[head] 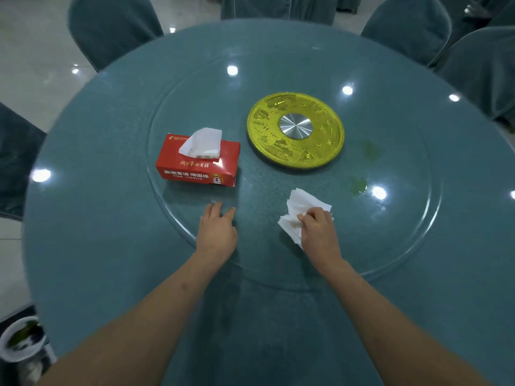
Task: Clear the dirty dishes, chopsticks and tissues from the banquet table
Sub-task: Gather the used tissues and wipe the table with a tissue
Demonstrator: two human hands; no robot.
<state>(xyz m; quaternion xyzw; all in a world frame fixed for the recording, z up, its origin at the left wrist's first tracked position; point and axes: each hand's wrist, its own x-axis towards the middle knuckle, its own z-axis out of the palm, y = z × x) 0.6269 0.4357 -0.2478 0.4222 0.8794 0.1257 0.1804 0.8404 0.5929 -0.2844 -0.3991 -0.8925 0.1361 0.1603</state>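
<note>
My right hand [317,229] is closed on a crumpled white tissue [295,210] that it presses onto the glass turntable [404,246] near its front edge. My left hand [217,232] rests flat on the glass beside it, fingers apart, holding nothing. A red tissue box [199,162] with a white tissue sticking out of its top stands on the turntable just beyond my left hand. Greenish smears [358,185] mark the glass to the right of the held tissue.
A gold disc with a silver hub [295,129] sits at the turntable's middle. The round table [97,218] has a teal cloth. Teal-covered chairs [111,26] ring it. At lower left, beside the table, a white bowl [19,338] holds dark leftovers.
</note>
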